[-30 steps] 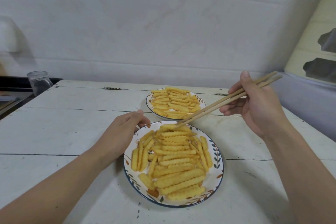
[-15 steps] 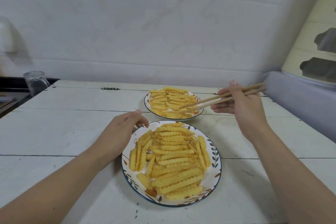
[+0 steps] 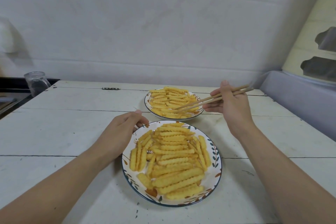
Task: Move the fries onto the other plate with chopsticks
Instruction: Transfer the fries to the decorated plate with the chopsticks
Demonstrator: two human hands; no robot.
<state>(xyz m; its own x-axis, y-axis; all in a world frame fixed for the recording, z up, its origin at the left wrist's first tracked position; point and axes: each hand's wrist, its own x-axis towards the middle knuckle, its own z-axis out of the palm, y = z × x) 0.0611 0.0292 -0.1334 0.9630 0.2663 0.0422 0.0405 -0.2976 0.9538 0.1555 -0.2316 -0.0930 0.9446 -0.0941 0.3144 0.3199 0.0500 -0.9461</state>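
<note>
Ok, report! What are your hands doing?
Right hand grips chopsticks, tips at far plate's fries. Left hand holds near plate. Nothing blocking.

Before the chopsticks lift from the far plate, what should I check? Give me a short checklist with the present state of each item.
1. Right hand grips the chopsticks: ok.
2. Chopstick tips reach the fries on the far plate: ok.
3. A fry is pinched between the tips: cannot tell.
4. Left hand holds the rim of the near plate: ok.
5. Both plates rest flat on the table: ok.
</note>
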